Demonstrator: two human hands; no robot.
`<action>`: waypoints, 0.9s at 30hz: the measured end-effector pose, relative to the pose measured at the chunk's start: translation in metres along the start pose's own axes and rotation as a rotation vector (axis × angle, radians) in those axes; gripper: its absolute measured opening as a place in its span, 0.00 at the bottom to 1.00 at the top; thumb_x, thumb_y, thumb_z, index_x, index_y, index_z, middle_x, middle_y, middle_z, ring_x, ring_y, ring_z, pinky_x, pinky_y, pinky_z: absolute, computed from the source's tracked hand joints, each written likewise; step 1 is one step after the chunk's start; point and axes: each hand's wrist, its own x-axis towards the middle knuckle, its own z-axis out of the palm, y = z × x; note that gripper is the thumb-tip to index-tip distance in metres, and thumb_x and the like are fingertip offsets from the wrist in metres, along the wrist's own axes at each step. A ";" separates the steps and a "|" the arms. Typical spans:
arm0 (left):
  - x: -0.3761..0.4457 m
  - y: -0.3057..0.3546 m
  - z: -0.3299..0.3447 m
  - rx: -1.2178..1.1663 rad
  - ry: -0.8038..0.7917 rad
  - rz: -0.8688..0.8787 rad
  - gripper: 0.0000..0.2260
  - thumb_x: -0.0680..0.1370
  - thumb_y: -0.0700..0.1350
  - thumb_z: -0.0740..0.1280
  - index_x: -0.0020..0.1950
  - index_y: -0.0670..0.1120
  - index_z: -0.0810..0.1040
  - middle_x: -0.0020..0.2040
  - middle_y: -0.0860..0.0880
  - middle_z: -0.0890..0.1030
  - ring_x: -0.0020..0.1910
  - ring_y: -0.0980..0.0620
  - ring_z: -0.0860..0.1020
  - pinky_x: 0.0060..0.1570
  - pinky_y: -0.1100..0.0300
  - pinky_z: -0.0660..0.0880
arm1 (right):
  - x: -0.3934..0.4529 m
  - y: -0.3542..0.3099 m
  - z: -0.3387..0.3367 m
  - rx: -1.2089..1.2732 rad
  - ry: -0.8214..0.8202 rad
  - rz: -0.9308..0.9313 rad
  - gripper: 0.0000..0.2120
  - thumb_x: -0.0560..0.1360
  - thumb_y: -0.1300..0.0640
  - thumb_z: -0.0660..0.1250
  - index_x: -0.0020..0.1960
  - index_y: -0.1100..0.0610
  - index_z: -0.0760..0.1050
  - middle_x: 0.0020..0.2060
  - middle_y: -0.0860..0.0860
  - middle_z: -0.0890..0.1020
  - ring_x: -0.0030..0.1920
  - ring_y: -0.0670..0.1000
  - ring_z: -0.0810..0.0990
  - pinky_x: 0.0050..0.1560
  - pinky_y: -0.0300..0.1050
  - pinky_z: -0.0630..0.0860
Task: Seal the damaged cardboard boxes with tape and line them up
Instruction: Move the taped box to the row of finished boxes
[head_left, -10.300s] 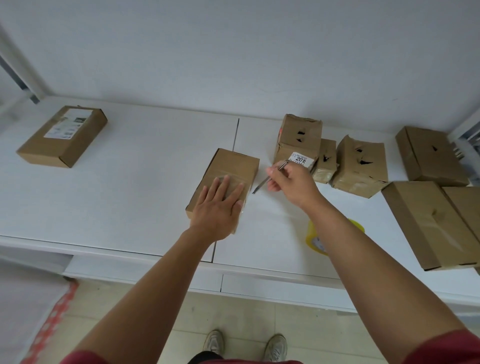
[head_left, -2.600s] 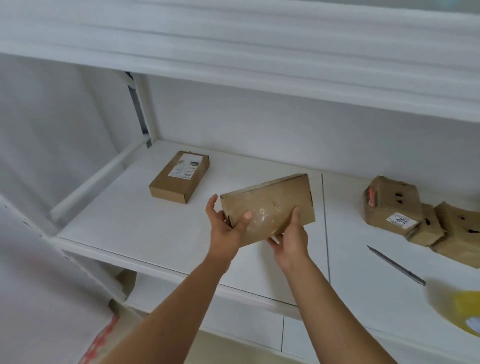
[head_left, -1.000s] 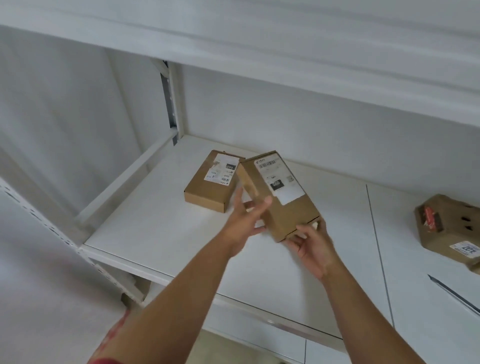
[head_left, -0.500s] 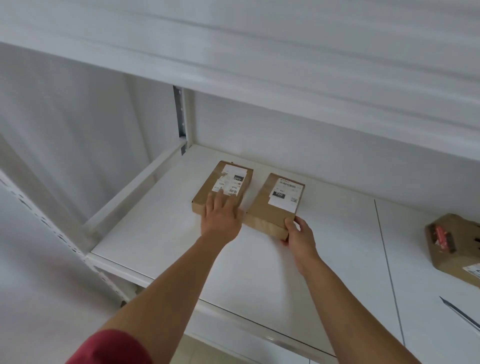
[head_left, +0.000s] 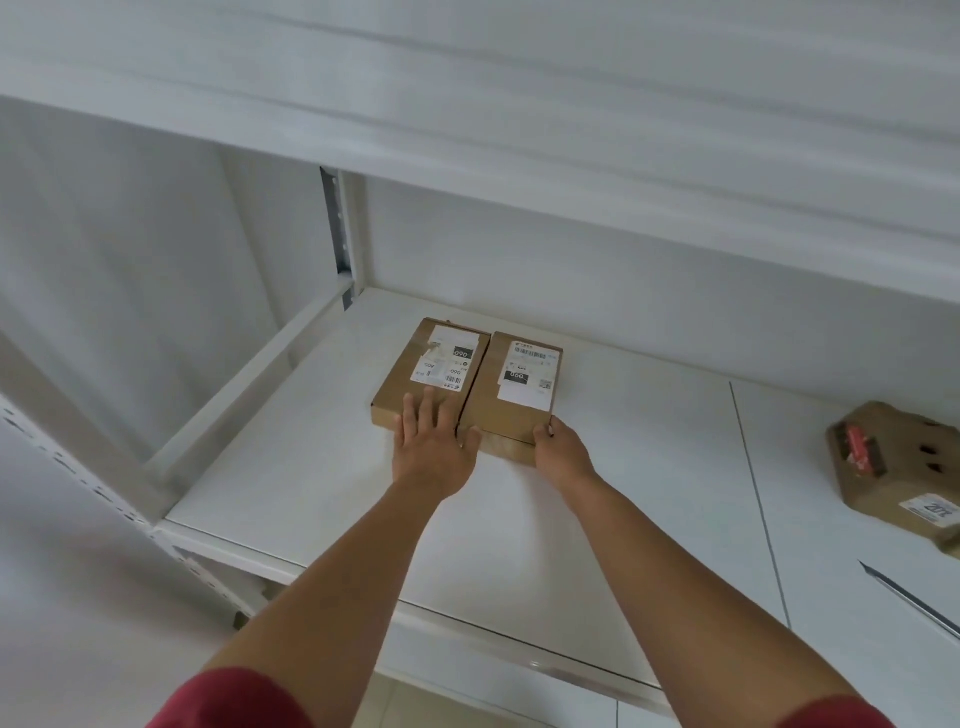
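Two flat brown cardboard boxes with white labels lie side by side, touching, at the back left of the white shelf (head_left: 597, 493). My left hand (head_left: 434, 449) rests flat with straight fingers on the near end of the left box (head_left: 415, 382), its thumb against the seam between the boxes. My right hand (head_left: 563, 449) grips the near right corner of the right box (head_left: 511, 400), fingers curled over its edge. A crumpled box with dark holes and a red patch (head_left: 893, 462) sits at the right edge.
A thin metal blade (head_left: 909, 597) lies on the shelf at the lower right. An upper shelf hangs overhead. A white side rail (head_left: 239, 395) and a perforated upright bound the left end. The back wall is just behind the boxes.
The right box has been pushed up against the left one, closing the gap. Both hands stayed on the near ends of the boxes.
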 end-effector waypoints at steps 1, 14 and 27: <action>0.001 0.004 -0.001 -0.001 0.004 -0.018 0.27 0.81 0.59 0.50 0.79 0.51 0.54 0.82 0.48 0.45 0.79 0.44 0.37 0.77 0.46 0.39 | -0.002 -0.001 -0.002 0.012 -0.016 0.007 0.16 0.83 0.55 0.52 0.66 0.60 0.71 0.62 0.57 0.77 0.60 0.58 0.76 0.60 0.48 0.73; -0.046 0.144 0.041 -0.153 0.176 0.270 0.30 0.78 0.44 0.60 0.79 0.45 0.55 0.80 0.41 0.51 0.80 0.42 0.44 0.76 0.48 0.41 | -0.040 0.075 -0.100 0.338 0.158 0.103 0.32 0.82 0.52 0.59 0.80 0.51 0.47 0.46 0.52 0.76 0.52 0.55 0.79 0.57 0.51 0.75; -0.161 0.365 0.167 -0.188 -0.065 0.408 0.22 0.79 0.47 0.63 0.74 0.48 0.67 0.72 0.47 0.67 0.71 0.46 0.63 0.67 0.51 0.62 | -0.125 0.255 -0.309 0.016 0.336 -0.131 0.19 0.80 0.55 0.61 0.71 0.54 0.69 0.46 0.47 0.78 0.51 0.48 0.76 0.52 0.43 0.72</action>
